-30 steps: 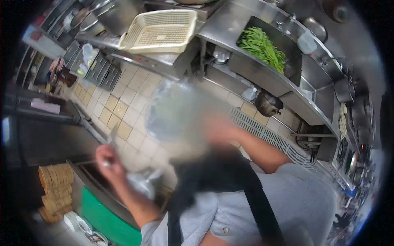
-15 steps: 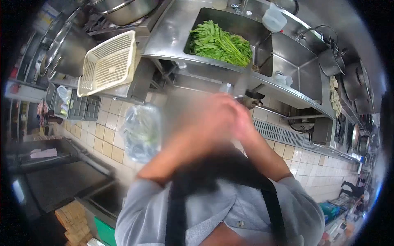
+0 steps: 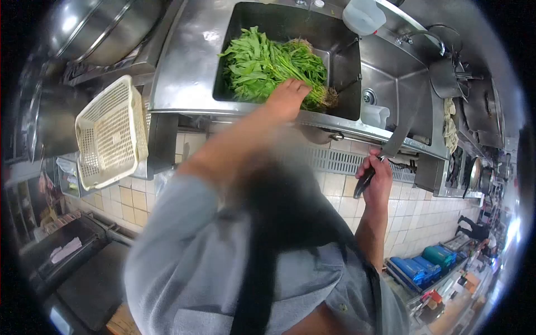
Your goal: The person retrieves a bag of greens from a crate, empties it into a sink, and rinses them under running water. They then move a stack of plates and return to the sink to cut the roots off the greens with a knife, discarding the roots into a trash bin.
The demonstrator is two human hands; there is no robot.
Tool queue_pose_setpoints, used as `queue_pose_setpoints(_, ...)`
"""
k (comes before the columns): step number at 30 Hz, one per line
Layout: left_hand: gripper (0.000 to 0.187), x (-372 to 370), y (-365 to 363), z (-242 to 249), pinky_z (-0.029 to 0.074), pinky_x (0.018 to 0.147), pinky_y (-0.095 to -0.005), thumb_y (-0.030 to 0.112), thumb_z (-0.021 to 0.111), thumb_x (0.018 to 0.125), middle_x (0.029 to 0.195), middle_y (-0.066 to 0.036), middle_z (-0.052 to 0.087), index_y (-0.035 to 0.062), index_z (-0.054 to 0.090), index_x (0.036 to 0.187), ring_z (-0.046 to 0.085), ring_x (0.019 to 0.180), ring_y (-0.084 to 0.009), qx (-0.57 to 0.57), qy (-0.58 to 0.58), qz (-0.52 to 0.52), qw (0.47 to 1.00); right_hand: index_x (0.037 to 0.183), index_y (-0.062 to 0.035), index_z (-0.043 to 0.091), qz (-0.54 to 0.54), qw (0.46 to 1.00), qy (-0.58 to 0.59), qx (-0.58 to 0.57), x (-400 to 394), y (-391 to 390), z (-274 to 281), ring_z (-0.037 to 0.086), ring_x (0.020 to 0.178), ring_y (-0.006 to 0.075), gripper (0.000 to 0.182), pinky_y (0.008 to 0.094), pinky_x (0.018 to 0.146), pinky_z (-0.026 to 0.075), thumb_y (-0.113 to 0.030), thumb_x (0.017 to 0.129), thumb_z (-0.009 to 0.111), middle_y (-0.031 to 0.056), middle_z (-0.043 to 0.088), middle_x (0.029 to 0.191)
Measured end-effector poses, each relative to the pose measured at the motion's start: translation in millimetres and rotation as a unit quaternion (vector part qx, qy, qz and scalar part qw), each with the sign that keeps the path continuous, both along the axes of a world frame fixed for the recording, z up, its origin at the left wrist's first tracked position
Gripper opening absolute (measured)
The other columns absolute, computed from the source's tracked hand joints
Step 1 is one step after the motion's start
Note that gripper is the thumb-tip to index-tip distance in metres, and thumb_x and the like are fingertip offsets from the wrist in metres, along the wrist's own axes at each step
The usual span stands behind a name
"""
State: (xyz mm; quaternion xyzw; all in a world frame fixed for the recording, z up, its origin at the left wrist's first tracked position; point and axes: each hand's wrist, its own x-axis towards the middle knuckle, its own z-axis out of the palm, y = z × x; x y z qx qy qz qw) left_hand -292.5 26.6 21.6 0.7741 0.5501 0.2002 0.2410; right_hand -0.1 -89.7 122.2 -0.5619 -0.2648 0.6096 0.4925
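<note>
A pile of leafy greens (image 3: 254,67) fills much of the left sink basin, with stems and roots toward its right side. My left hand (image 3: 287,99) reaches over the basin's front edge and touches the stems. Its fingers look stretched out and loosely apart, though their tips are partly lost among the greens. Away to the right, my right hand (image 3: 377,170) is closed around the black handle of a cleaver (image 3: 397,138). The wide blade points up and away from me, in front of the right basin's edge.
The right basin (image 3: 410,92) holds a clear plastic container (image 3: 375,116). A translucent jug (image 3: 362,17) sits behind the divider. To the left are a cream plastic basket (image 3: 111,139) and large metal pots (image 3: 106,28). A person (image 3: 477,230) stands far off at right.
My hands were close together in front of me and have parted. The left went forward onto the greens; the right moved right with the cleaver. My view has shifted closer to the sink.
</note>
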Motion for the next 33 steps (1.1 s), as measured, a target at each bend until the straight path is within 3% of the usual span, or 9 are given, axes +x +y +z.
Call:
queue_pose_setpoints(2, 0.050, 10, 33, -30, 0.027, 0.119, -0.0472, 0.011, 0.056, 0.089, 0.144, -0.016, 0.048, 0.0100, 0.053, 0.138, 0.038, 0.139, -0.0371, 0.131, 0.179, -0.079, 0.972, 0.110, -0.0013, 0.055, -0.023, 0.999, -0.029, -0.007, 6, -2, 2, 0.053, 0.058, 0.0169, 0.016, 0.0302, 0.052, 0.046, -0.008, 0.095, 0.055, 0.0055, 0.052, 0.071)
queue_pose_setpoints(6, 0.051, 34, 68, -63, 0.022, 0.117, -0.0573, 0.010, 0.056, 0.091, 0.142, -0.016, 0.050, 0.0075, 0.051, 0.141, 0.043, 0.133, -0.0344, 0.136, 0.278, -0.121, 0.943, 0.112, 0.0003, 0.052, -0.070, 0.996, -0.015, -0.053, 28, -2, -3, 0.052, 0.056, 0.0169, 0.019, 0.0296, 0.050, 0.044, -0.006, 0.094, 0.052, 0.0058, 0.051, 0.071)
queue_pose_setpoints(11, 0.044, 55, 90, -85, 0.023, 0.110, -0.0585, 0.017, 0.051, 0.096, 0.135, -0.011, 0.057, 0.0060, 0.053, 0.139, 0.047, 0.125, -0.0282, 0.080, 0.432, -0.061, 0.896, 0.112, 0.0003, 0.053, -0.059, 0.996, -0.028, -0.057, 72, 19, -12, 0.052, 0.055, 0.0166, 0.019, 0.0292, 0.050, 0.044, -0.005, 0.094, 0.052, 0.0057, 0.051, 0.071)
queue_pose_setpoints(15, 0.040, 57, 115, -71, 0.031, 0.101, -0.0501, 0.018, 0.060, 0.093, 0.124, -0.007, 0.065, 0.0086, 0.058, 0.132, 0.054, 0.121, -0.0279, -0.088, 0.472, -0.097, 0.872, 0.111, 0.0002, 0.054, -0.039, 0.996, -0.028, -0.071, 99, 46, -14, 0.053, 0.055, 0.0161, 0.018, 0.0287, 0.049, 0.045, -0.005, 0.093, 0.053, 0.0053, 0.052, 0.070)
queue_pose_setpoints(18, 0.042, 59, 125, -39, 0.035, 0.097, -0.0497, 0.019, 0.067, 0.088, 0.115, -0.007, 0.069, 0.0106, 0.060, 0.129, 0.062, 0.111, -0.0273, -0.185, 0.455, -0.113, 0.864, 0.110, 0.0003, 0.054, -0.006, 0.998, -0.036, -0.057, 111, 64, -14, 0.052, 0.054, 0.0158, 0.018, 0.0283, 0.049, 0.045, -0.005, 0.093, 0.052, 0.0049, 0.052, 0.070)
queue_pose_setpoints(24, 0.052, 42, 136, 19, 0.037, 0.105, -0.0576, 0.021, 0.073, 0.077, 0.102, -0.013, 0.072, 0.0083, 0.058, 0.126, 0.069, 0.097, -0.0300, -0.155, 0.331, -0.034, 0.930, 0.110, 0.0011, 0.055, 0.056, 0.996, -0.050, -0.053, 126, 90, -17, 0.052, 0.056, 0.0142, 0.019, 0.0260, 0.051, 0.045, -0.006, 0.093, 0.051, 0.0045, 0.052, 0.070)
queue_pose_setpoints(28, 0.054, 0, 123, 83, 0.045, 0.099, -0.0532, 0.022, 0.074, 0.074, 0.101, -0.015, 0.072, 0.0043, 0.058, 0.122, 0.069, 0.099, -0.0313, -0.067, 0.255, 0.075, 0.962, 0.111, 0.0011, 0.055, 0.118, 0.991, -0.055, -0.038, 135, 101, -28, 0.052, 0.056, 0.0135, 0.020, 0.0260, 0.050, 0.044, -0.008, 0.094, 0.052, 0.0035, 0.052, 0.071)
queue_pose_setpoints(31, 0.057, -45, 95, 129, 0.055, 0.082, -0.0398, 0.022, 0.081, 0.068, 0.099, -0.017, 0.072, -0.0013, 0.058, 0.114, 0.069, 0.089, -0.0317, 0.086, -0.033, 0.250, 0.964, 0.114, 0.0006, 0.053, 0.173, 0.982, -0.079, -0.020, 129, 109, -28, 0.051, 0.057, 0.0131, 0.021, 0.0254, 0.051, 0.043, -0.008, 0.094, 0.053, 0.0028, 0.050, 0.072)
queue_pose_setpoints(33, 0.068, -69, 73, 153, 0.051, 0.092, -0.0410, 0.028, 0.078, 0.075, 0.116, -0.017, 0.067, -0.0017, 0.056, 0.132, 0.066, 0.103, -0.0257, 0.119, -0.153, 0.335, 0.922, 0.114, 0.0010, 0.053, 0.200, 0.975, -0.093, 0.004, 121, 118, -29, 0.050, 0.055, 0.0128, 0.022, 0.0251, 0.051, 0.042, -0.007, 0.094, 0.053, 0.0030, 0.050, 0.071)
